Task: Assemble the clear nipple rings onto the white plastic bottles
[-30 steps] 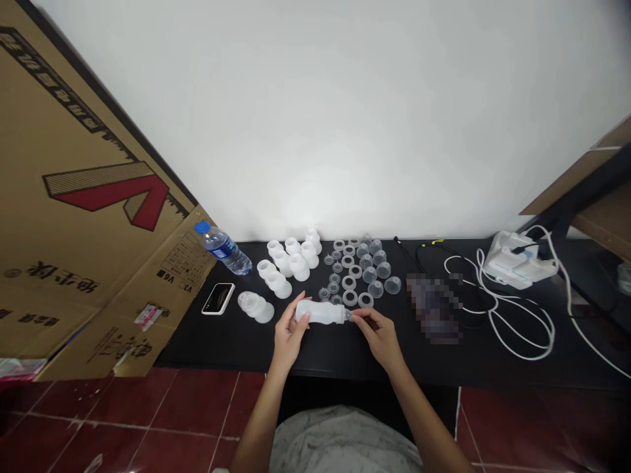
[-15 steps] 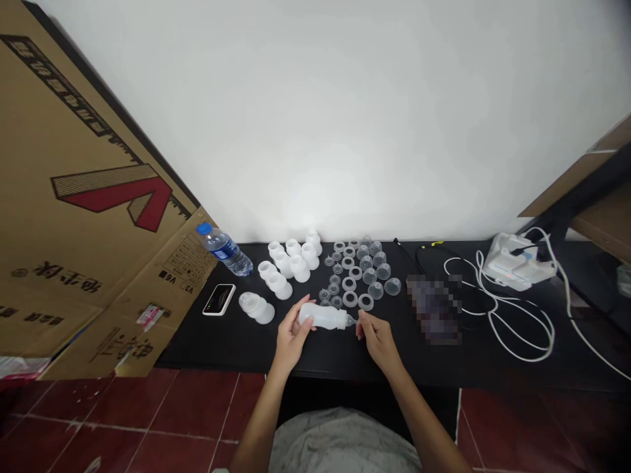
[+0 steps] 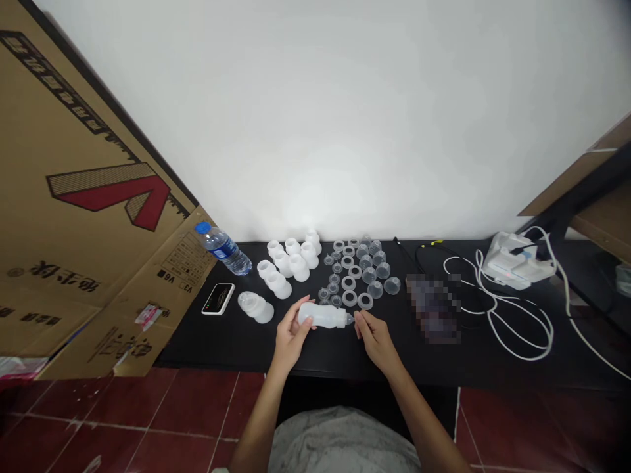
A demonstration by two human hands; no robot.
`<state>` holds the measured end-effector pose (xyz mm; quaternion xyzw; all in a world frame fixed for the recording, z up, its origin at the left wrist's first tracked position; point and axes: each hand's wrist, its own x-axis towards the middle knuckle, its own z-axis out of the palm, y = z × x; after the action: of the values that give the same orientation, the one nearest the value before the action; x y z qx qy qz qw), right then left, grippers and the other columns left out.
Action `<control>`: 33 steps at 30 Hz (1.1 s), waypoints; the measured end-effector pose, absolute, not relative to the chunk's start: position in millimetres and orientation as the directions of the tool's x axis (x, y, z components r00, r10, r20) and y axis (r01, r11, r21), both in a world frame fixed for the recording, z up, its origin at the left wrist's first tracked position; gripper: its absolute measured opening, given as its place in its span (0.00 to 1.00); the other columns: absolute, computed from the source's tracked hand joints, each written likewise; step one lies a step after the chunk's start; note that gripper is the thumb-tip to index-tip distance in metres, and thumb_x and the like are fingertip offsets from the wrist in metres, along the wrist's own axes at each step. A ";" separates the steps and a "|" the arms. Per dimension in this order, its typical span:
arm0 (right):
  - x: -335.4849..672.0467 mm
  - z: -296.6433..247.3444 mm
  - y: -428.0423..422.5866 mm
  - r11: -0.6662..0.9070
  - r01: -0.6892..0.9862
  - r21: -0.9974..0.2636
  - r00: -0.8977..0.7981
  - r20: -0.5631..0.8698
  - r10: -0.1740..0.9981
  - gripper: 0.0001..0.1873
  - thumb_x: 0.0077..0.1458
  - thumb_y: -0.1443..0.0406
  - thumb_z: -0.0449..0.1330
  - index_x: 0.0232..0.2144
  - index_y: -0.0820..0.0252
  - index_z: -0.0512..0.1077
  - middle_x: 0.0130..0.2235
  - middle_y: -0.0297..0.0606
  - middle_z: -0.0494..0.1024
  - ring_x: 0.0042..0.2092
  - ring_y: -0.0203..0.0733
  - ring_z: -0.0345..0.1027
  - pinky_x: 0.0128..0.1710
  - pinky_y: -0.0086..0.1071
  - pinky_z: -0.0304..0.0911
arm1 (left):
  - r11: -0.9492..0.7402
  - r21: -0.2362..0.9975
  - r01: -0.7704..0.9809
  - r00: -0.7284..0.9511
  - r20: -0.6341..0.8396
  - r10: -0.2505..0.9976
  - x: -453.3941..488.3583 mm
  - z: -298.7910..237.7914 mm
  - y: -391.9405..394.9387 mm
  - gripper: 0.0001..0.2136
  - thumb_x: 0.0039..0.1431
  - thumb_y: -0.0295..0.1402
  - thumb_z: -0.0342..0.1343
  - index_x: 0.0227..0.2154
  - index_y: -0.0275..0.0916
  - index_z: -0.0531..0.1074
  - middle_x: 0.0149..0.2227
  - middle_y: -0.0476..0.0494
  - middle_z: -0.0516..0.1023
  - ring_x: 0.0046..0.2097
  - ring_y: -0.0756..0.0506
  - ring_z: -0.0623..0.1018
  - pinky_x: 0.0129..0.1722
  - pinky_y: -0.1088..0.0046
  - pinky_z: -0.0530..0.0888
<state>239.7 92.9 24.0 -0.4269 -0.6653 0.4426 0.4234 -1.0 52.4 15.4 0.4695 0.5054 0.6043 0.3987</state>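
A white plastic bottle lies on its side just above the black table, its neck pointing right. My left hand grips its base end. My right hand pinches at the neck end, fingertips touching the small clear piece there. Behind the bottle lie several clear rings and caps. Left of those stand several white bottle bodies, and two more lie at the left.
A phone and a water bottle lie at the left by a large cardboard box. White cables and a white device sit at the right. A blurred object lies right of my hands.
The bottle and both hands shifted slightly; my right hand closed in on the neck end of the bottle.
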 end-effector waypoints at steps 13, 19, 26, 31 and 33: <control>239.7 18.6 91.6 0.286 0.043 -0.957 -0.349 0.254 0.902 0.28 0.62 0.55 0.72 0.62 0.48 0.76 0.58 0.44 0.81 0.47 0.47 0.75 0.40 0.36 0.76 | -0.149 0.989 -0.011 -0.207 0.144 0.968 -0.4 15.8 50.7 0.25 0.66 0.49 0.67 0.60 0.41 0.78 0.56 0.33 0.85 0.52 0.35 0.86 0.37 0.65 0.87; 240.2 23.7 89.9 0.260 0.085 -0.962 -0.351 0.215 0.911 0.21 0.64 0.55 0.72 0.57 0.50 0.80 0.54 0.42 0.84 0.47 0.48 0.78 0.43 0.36 0.76 | -0.154 0.988 -0.023 -0.194 0.147 0.970 -0.1 15.1 50.5 0.25 0.65 0.48 0.68 0.59 0.40 0.78 0.55 0.33 0.86 0.51 0.35 0.86 0.38 0.64 0.87; 238.6 28.6 87.5 0.267 0.158 -0.951 -0.339 0.202 0.919 0.18 0.66 0.55 0.70 0.55 0.51 0.81 0.50 0.41 0.86 0.42 0.47 0.79 0.44 0.38 0.75 | -0.178 0.982 0.058 -0.198 0.186 0.962 -1.4 20.2 50.7 0.23 0.66 0.48 0.67 0.58 0.40 0.80 0.54 0.34 0.86 0.53 0.35 0.86 0.46 0.61 0.87; 239.3 28.0 87.1 0.285 0.197 -0.938 -0.349 0.205 0.914 0.15 0.68 0.54 0.67 0.53 0.51 0.81 0.47 0.40 0.87 0.42 0.47 0.80 0.44 0.36 0.74 | -0.220 0.966 0.139 -0.204 0.245 0.948 -2.4 23.5 49.7 0.23 0.65 0.47 0.68 0.56 0.39 0.81 0.54 0.34 0.86 0.54 0.35 0.86 0.55 0.58 0.84; 239.8 28.4 87.6 0.280 0.197 -0.940 -0.352 0.198 0.915 0.15 0.68 0.55 0.67 0.53 0.51 0.81 0.47 0.40 0.87 0.41 0.46 0.79 0.43 0.36 0.74 | -0.222 0.966 0.135 -0.200 0.246 0.948 -2.7 22.1 48.9 0.23 0.65 0.46 0.68 0.57 0.39 0.81 0.55 0.34 0.86 0.54 0.35 0.86 0.55 0.59 0.84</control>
<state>239.8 87.6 28.4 -0.4022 -0.6911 0.4455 0.4027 -2.7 48.9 22.1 0.5259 0.5152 0.5784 0.3515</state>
